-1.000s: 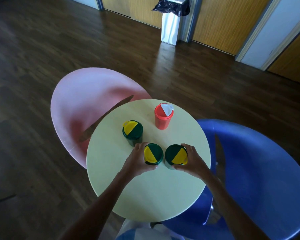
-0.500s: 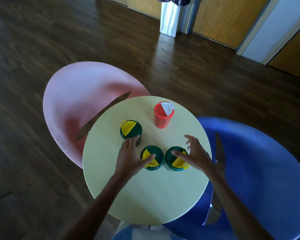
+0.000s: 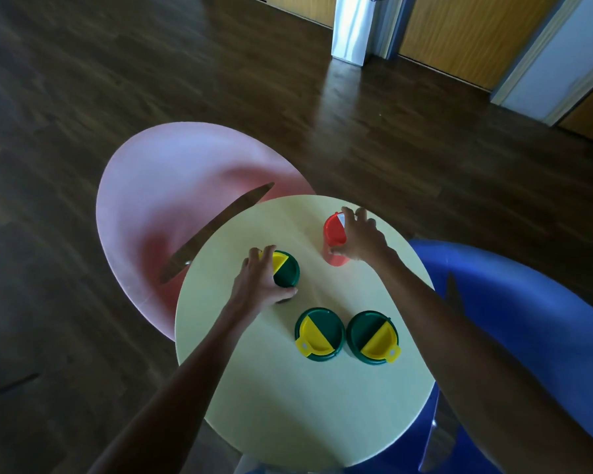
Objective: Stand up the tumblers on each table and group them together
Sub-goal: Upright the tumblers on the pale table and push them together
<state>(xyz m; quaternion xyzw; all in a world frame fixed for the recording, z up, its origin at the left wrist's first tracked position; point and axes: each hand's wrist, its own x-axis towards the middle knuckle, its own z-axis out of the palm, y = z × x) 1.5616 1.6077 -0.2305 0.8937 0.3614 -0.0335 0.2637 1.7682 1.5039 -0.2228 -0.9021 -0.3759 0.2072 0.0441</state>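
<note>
On the round pale-yellow table (image 3: 308, 405) several tumblers stand upright. Two green tumblers with green-and-yellow lids, one on the left (image 3: 319, 335) and one on the right (image 3: 373, 337), stand side by side in the middle, touching. My left hand (image 3: 259, 285) wraps around a third green tumbler (image 3: 286, 272) further back on the left. My right hand (image 3: 358, 237) grips the red tumbler (image 3: 333, 230) with the red-and-white lid at the back; its fingers cover most of the lid.
A pink chair (image 3: 172, 213) stands at the table's left and a blue chair (image 3: 528, 319) at its right, both tucked partly under the edge. Dark wooden floor lies around. A metal bin (image 3: 351, 29) stands by the far wall.
Both hands let go of the two middle green tumblers and reached back. The left hand now holds the third green tumbler, the right hand the red one.
</note>
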